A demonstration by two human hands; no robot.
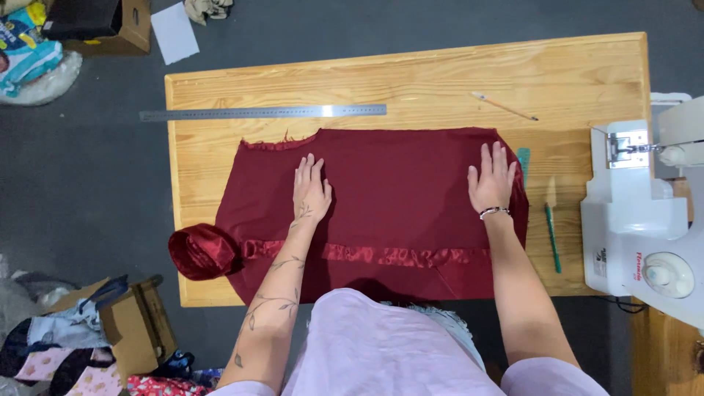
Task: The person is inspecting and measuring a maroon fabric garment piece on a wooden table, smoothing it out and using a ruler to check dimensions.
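Fingers of the left hand lie flat and slightly spread on the dark red satin fabric, gripping nothing; the fingers of the right hand are likewise stretched out, palm down, pressing on the same cloth near its right edge. A bracelet circles the right wrist, and the left forearm bears a leafy vine tattoo.

The fabric is spread across the middle of the wooden surface, covering most of its centre, with a shinier gathered band running across its lower part. At the lower left edge of the surface, part of the cloth is bunched into a rounded, rolled lump that overhangs the corner.

Above the fabric, in the upper left of the frame, a long steel ruler lies along the surface, its left end jutting past the edge. A pencil lies in the upper right of the surface, well apart from the hands. A green pen lies just right of the cloth, and a teal object peeps out beside the right hand; what it is cannot be told. A white sewing machine stands at the right edge of the frame.

On the grey floor, cardboard boxes with clothes sit at lower left, and a white sheet of paper lies at upper left.
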